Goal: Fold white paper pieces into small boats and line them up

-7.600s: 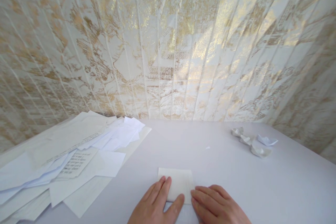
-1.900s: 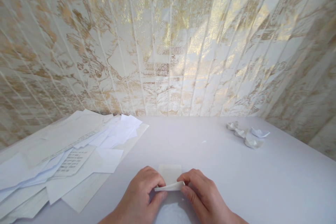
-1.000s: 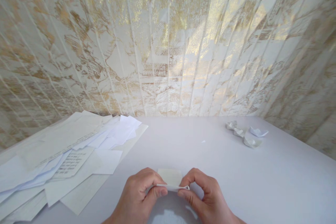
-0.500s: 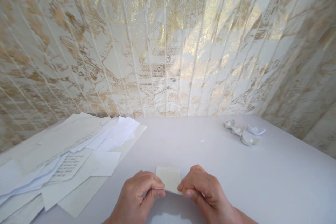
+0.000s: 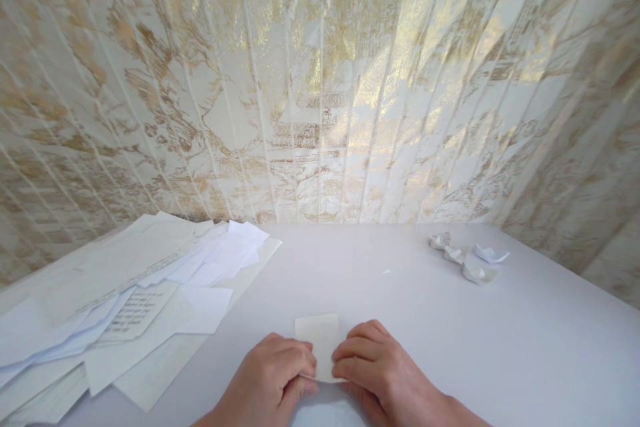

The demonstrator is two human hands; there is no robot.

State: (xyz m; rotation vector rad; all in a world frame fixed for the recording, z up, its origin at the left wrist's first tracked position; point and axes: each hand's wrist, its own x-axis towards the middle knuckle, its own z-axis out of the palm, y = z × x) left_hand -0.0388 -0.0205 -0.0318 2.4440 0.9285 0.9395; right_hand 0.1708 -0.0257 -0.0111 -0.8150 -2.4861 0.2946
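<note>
Between my hands, near the front of the table, is a small cream piece of paper [image 5: 320,337]. My left hand [image 5: 277,373] pinches its near left edge, thumb below and fingers on top. On the opposite side, my right hand [image 5: 383,370] grips the near right edge, with curled fingers over the sheet and the thumb mostly hidden underneath. The near edge looks slightly bent; whether it is folded I cannot tell. The far part of the paper shows flat and unprinted.
Loose papers [image 5: 193,310], some printed, lie in an overlapping heap on the left of the white table [image 5: 360,253]. Several small folded or crumpled paper pieces [image 5: 479,271] sit at the back right. A tiny paper scrap [image 5: 387,272] lies mid-table. A patterned wall [image 5: 320,113] rises behind.
My right-hand fingers have come over the top of the paper and closer to my left hand. More of the paper's length now shows between the hands. The view has shifted slightly.
</note>
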